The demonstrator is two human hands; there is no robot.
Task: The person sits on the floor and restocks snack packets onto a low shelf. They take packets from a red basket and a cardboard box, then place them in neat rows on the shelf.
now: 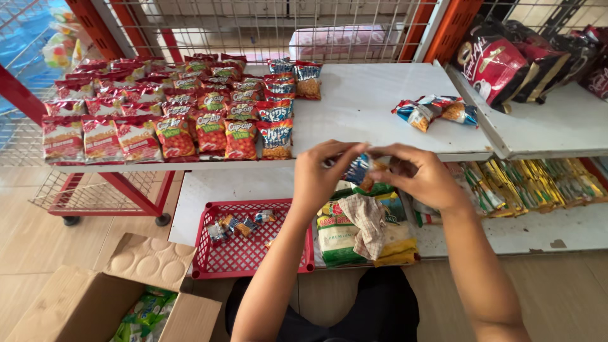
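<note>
Both my hands meet in the middle of the view, over the front edge of the upper white shelf. My left hand and my right hand together grip a small blue and orange snack packet between the fingertips. Rows of red, orange and blue snack packets lie flat on the left half of that shelf. A small loose pile of blue and orange packets lies on its right part.
On the lower shelf stands a red plastic basket holding a few small packets, beside a green and yellow bag with a checked cloth. Yellow-green sachets lie at the right. An open cardboard box sits on the floor at lower left. Dark red bags fill the right shelf.
</note>
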